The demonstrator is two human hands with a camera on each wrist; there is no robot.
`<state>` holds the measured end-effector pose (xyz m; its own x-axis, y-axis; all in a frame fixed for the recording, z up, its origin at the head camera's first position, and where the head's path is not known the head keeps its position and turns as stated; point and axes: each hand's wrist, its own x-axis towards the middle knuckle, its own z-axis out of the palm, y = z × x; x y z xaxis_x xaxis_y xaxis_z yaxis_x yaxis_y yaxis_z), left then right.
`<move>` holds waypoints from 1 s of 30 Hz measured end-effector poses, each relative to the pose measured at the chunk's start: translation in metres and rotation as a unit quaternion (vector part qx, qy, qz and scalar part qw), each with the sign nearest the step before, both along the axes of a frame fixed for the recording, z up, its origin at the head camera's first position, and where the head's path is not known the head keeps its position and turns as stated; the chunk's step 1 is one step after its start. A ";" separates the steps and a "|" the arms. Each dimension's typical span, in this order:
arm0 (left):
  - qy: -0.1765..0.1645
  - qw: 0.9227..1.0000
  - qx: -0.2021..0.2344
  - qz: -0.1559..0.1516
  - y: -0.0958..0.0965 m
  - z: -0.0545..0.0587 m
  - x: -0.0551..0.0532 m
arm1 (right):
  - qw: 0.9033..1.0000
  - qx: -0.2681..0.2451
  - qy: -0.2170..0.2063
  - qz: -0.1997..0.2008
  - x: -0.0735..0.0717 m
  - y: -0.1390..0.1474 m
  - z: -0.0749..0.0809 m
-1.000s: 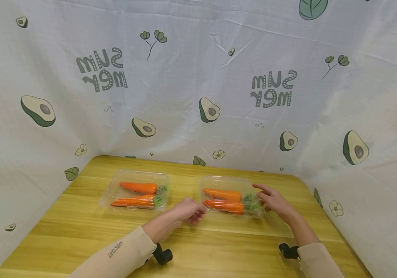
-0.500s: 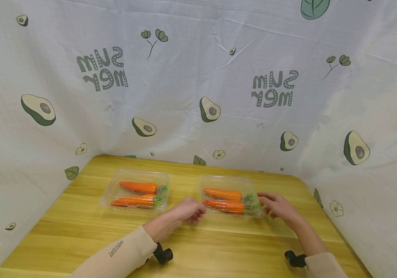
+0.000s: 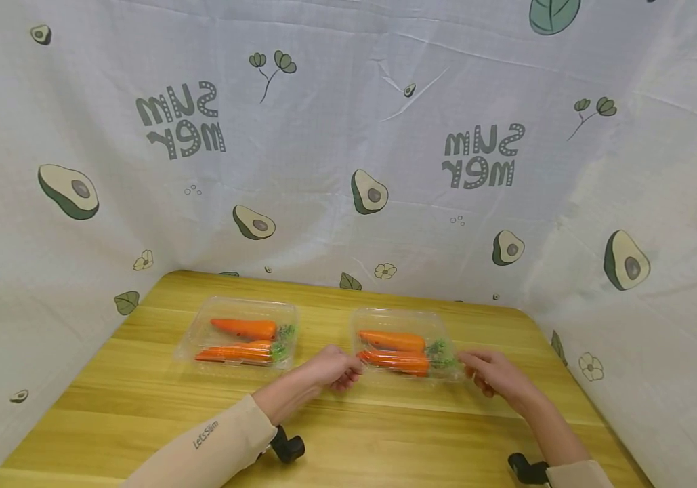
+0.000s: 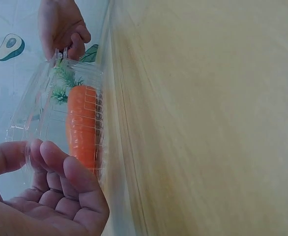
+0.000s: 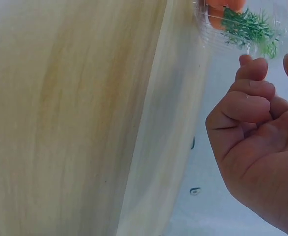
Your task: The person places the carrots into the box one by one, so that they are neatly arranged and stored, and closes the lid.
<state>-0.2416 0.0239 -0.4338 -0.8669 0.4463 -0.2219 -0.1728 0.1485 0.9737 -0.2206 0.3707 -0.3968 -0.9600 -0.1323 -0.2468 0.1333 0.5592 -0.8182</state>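
Note:
Two orange carrots (image 3: 392, 341) with green tops lie inside a clear plastic container (image 3: 366, 317) on the right of the table. My left hand (image 3: 337, 369) pinches the container's near-left corner; in the left wrist view, thumb and forefinger meet on its clear rim and the other fingers curl in. My right hand (image 3: 494, 374) is at the opposite end, by the green tops, its fingers bent at the near-right corner. In the right wrist view, thumb and forefinger sit on either side of that corner, with some gap between them. The lid looks down.
A second clear container (image 3: 202, 312) with two carrots (image 3: 244, 329) stands to the left. The wooden table (image 3: 385, 440) reaches back to a white curtain (image 3: 324, 135) printed with avocados. A black wrist mount (image 3: 287, 446) hangs under each forearm.
My right hand has drawn back and down from the container's right side to its near-right corner, its stretched forefinger now bent. My left hand and both containers stay put.

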 end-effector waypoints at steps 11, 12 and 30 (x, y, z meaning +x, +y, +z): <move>-0.001 1.000 0.005 0.004 0.001 -0.002 -0.001 | 0.998 -0.046 -0.020 0.041 0.004 0.006 -0.003; 0.000 1.000 0.005 0.003 0.001 -0.003 -0.001 | 0.998 -0.047 -0.023 0.043 0.004 0.006 -0.003; -0.012 1.000 0.012 -0.004 0.001 -0.003 0.000 | 0.988 -0.121 -0.060 0.068 0.008 0.003 -0.008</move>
<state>-0.2413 0.0253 -0.4371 -0.8574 0.4594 -0.2320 -0.1956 0.1261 0.9726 -0.2124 0.3741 -0.4046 -0.8950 -0.3269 -0.3036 0.1756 0.3676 -0.9133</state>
